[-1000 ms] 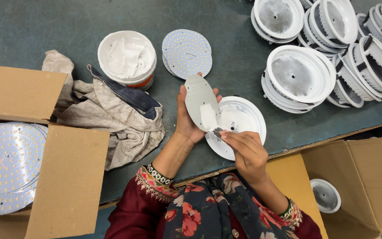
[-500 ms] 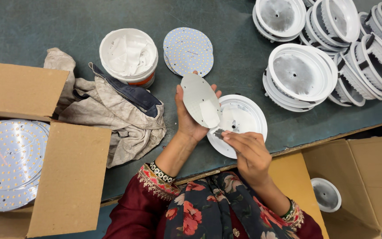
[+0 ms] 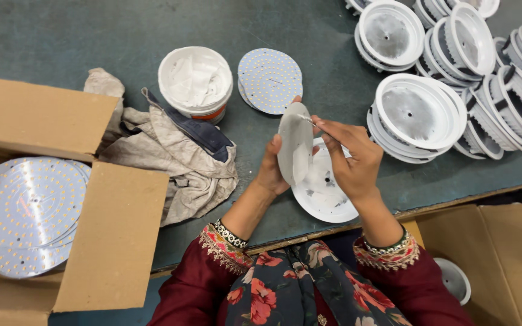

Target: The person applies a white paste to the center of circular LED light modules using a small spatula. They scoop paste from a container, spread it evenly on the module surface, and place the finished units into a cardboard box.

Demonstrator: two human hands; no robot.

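Note:
My left hand point(image 3: 271, 168) holds a round grey disc point(image 3: 295, 142) upright by its lower edge, its back smeared with white paste. My right hand point(image 3: 351, 158) pinches a thin stick point(image 3: 307, 120) whose tip touches the disc's upper edge. Under both hands a white round housing point(image 3: 324, 196) lies on the grey-green table point(image 3: 92, 36), with paste smears inside. A short stack of round boards dotted with small lights point(image 3: 270, 80) lies just beyond the disc.
A white tub of paste point(image 3: 195, 83) stands beside a crumpled rag point(image 3: 176, 154). An open cardboard box point(image 3: 110, 241) at the left holds a stack of large dotted boards point(image 3: 25, 211). Several stacked white housings point(image 3: 421, 115) fill the right. Another box point(image 3: 502, 253) sits at lower right.
The disc has turned from nearly face-on to more edge-on. My right hand has risen from the disc's lower edge to its upper edge with the stick.

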